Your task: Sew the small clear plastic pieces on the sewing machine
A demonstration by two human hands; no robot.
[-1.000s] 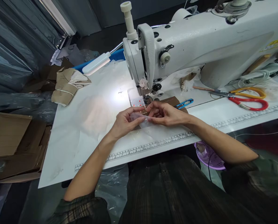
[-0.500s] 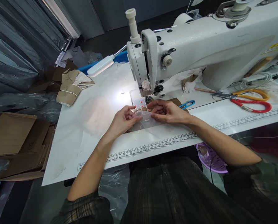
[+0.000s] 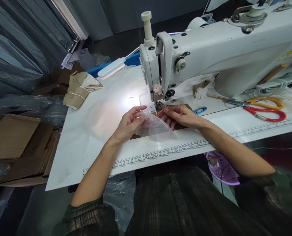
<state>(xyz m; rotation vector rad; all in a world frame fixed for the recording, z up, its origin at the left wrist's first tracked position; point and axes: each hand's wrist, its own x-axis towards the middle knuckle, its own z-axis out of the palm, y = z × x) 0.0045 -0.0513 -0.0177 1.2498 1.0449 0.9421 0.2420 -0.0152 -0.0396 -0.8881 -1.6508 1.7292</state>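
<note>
Pinching the clear plastic piece [image 3: 153, 126] between both hands, I am gripping its left edge with my left hand [image 3: 128, 124] and its right with my right hand [image 3: 179, 115], nearer the presser foot [image 3: 158, 105] just beyond.

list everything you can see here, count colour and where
sewing machine: 1, white, back of the table
table: 1, white, ruler strip along its near edge
clear plastic piece: 1, transparent with red marks, at the needle, between both hands
scissors: 2, red-handled and yellow-handled, right of the machine
thread snips: 1, blue, beside the right hand
lamp: 1, white, left of the machine
cardboard bundle: 1, brown, table's far left corner
basket: 1, purple, under the table
left hand: on the plastic
right hand: on the plastic
</note>
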